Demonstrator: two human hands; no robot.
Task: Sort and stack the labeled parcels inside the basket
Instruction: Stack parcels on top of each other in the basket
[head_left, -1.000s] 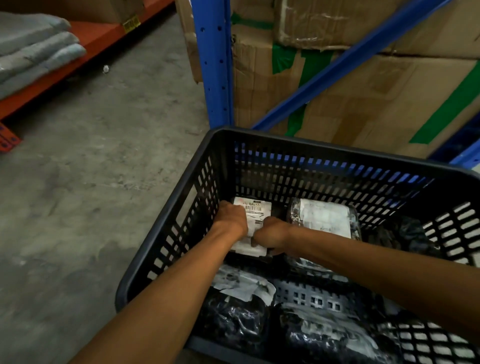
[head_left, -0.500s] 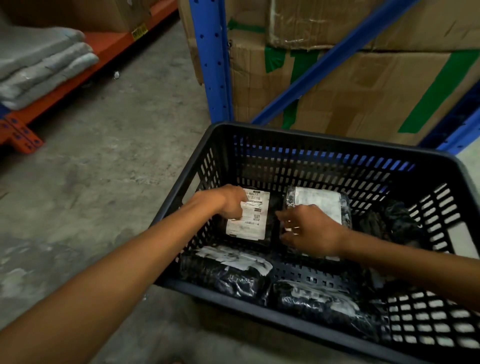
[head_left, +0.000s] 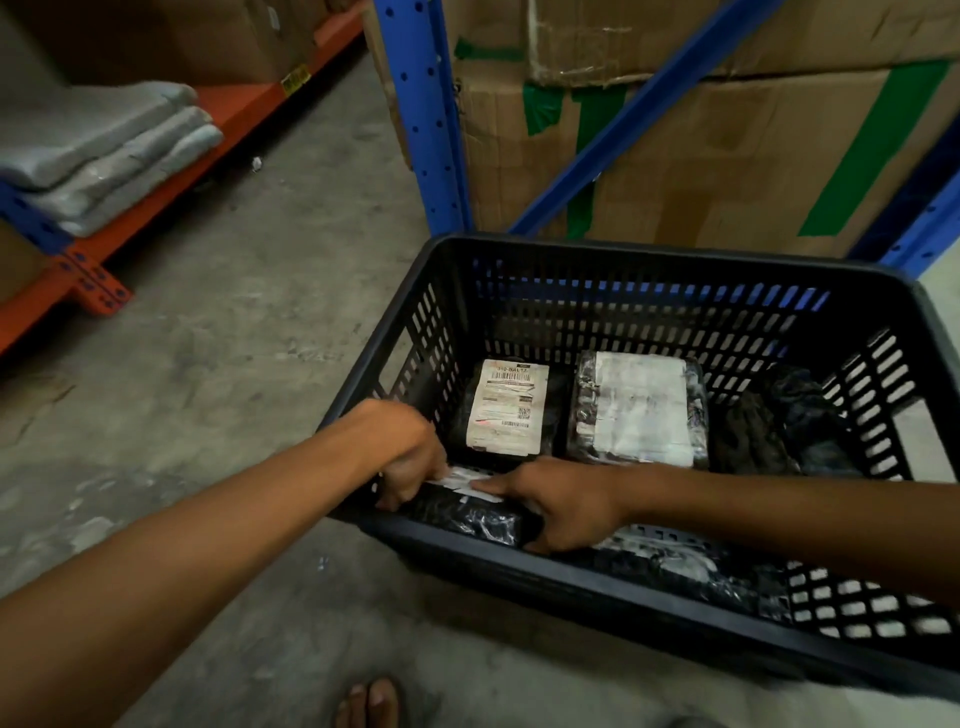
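Parcel (head_left: 467, 512), near-left corner of basket (head_left: 649, 249).
Both my hands (head_left: 415, 457) (head_left: 566, 506) grip it; slick wrap may slip.

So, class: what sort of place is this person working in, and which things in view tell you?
Most likely a warehouse or stockroom: blue steel racking holding taped cardboard cartons, a bare concrete floor, and a black basket of labelled parcels.

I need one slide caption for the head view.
Both hands, left and right, grip a black parcel in the basket.
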